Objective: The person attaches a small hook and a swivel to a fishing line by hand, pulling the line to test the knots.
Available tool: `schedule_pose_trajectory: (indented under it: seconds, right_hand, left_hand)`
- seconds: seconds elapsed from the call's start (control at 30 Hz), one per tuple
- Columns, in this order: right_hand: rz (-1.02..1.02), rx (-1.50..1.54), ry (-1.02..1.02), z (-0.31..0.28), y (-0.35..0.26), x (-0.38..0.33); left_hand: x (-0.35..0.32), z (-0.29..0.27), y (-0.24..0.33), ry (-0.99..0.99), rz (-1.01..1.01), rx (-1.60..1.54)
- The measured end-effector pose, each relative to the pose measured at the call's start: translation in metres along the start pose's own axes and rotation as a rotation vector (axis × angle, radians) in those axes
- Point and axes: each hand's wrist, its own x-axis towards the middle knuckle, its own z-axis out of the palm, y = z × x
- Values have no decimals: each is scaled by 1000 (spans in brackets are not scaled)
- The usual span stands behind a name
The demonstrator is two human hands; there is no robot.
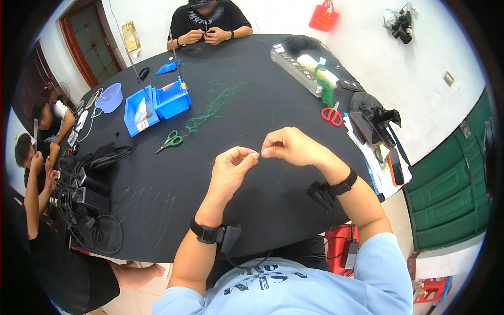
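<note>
My left hand (229, 169) and my right hand (295, 147) meet above the black tabletop, thumbs and forefingers pinched. Fingertips nearly touch around a thin thread (272, 122), whose fine end rises above my right hand. A tiny dark spot shows where the fingertips meet, too small to name. Another faint strand trails left of my left hand toward green-handled scissors (171, 140). Beyond the scissors lies a loose tangle of green thread (212, 110). Several thin strands with small loops (152, 210) are laid out on the table to the left of my left forearm.
Blue bins (157, 107) with upright rods and a purple basin (109, 98) stand far left. Black boxes and cables (92, 191) crowd the left edge. Red scissors (332, 115), papers and phones (366, 128) line the right. Other people sit at the far side and left.
</note>
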Motion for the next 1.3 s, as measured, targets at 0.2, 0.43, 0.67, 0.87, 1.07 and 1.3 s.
schedule_pose_trajectory:
  seconds: [0.2,0.43,0.67,0.87,1.07,1.3]
  right_hand:
    - [271,219,335,-12,45,2]
    - [397,-4,379,11,103,-3]
    - [400,-23,396,20,116,1]
    - [311,-209,352,23,112,1]
    - [276,-299,330,27,115,1]
    - [290,-174,331,24,117,1]
  left_hand:
    - [-1,-31,16,129,200,-638]
    - [2,-54,17,291,146,-725]
    - [5,-27,0,273,-117,-661]
    - [6,-21,-6,267,-164,-655]
    - [6,-17,-9,251,-193,-639]
    - [6,-17,-12,243,-206,-625]
